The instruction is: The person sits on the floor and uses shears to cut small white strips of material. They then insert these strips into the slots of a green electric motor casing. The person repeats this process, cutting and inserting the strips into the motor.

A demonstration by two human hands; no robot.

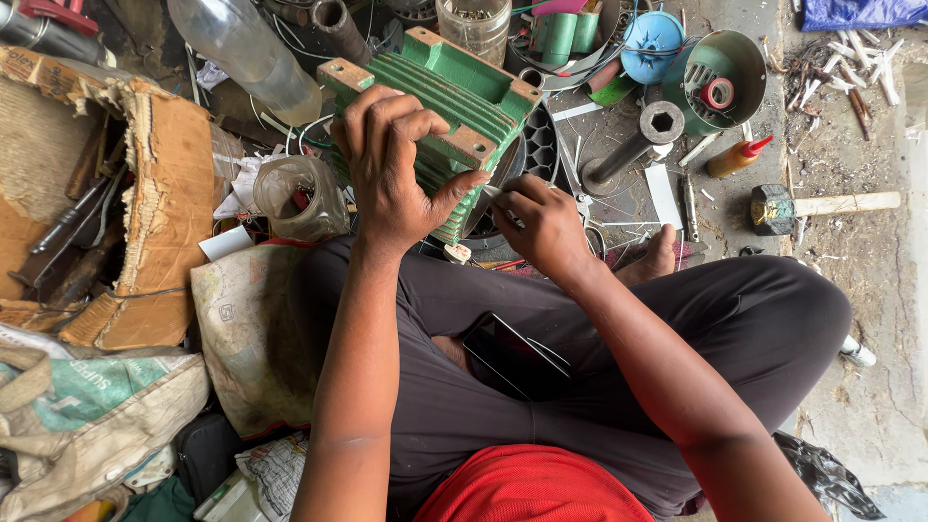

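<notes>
The left hand [391, 169] grips the green finned motor housing [440, 106] from above, fingers curled over its upper flange and the thumb pressed against the near end, so the hand is firmly clenched on the casting. The right hand [541, 224] is closed around a thin metal tool [495, 201], whose tip points toward the open near end of the housing; the fingers are bunched tight, and how much of the tool they cover cannot be told. The housing stands on the floor just beyond the person's crossed legs, tilted, its long axis running from the near open end up and away toward the far left, ribs running along that axis. A dark phone [512, 356] lies in the lap on the grey trousers. The floor [870, 280] is bare, dusty concrete strewn with parts: a hammer [822, 206] near the right edge, a small orange-capped bottle [737, 158], a green round cover [720, 77], a blue fan [650, 43], a socket tool [633, 150]. To the left sit a torn cardboard box [155, 193] of tools, a clear plastic jar [300, 198] and a plastic bottle [246, 53].
</notes>
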